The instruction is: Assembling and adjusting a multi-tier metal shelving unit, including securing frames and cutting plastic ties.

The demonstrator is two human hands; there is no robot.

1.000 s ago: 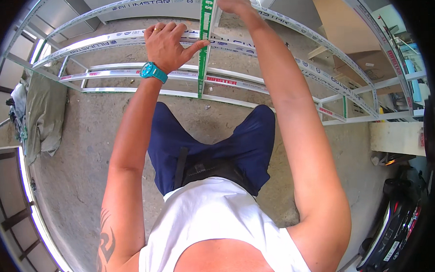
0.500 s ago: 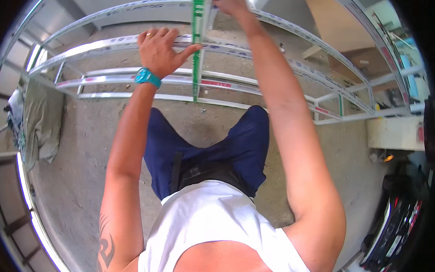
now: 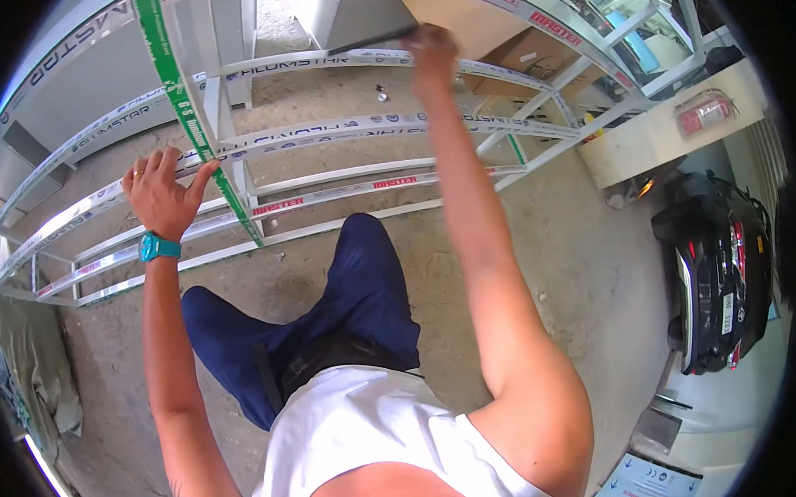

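Observation:
A long frame of silvery metal bars, with printed protective film on many of them, spans the space before me. My left hand (image 3: 162,197) grips its middle rail (image 3: 90,207), fingers over the top. The thumb of that hand reaches to the upright with green tape (image 3: 180,94). My right hand (image 3: 433,59), smeared by motion, is closed around one end of a thin dark strip-like tool (image 3: 373,41). The tool points left above the upper rail (image 3: 295,64); its exact kind cannot be made out.
Below the frame lies a concrete floor (image 3: 506,332). Cardboard (image 3: 532,60) stands behind it at the right. A grey-green cloth cover (image 3: 34,358) hangs at far left. To the right are a pale ledge (image 3: 618,149) and a black car (image 3: 723,272).
My view has turned to the right. My right hand has moved right along the frame, away from the green-taped upright, and the dark tool now shows. My left hand stays on the rail.

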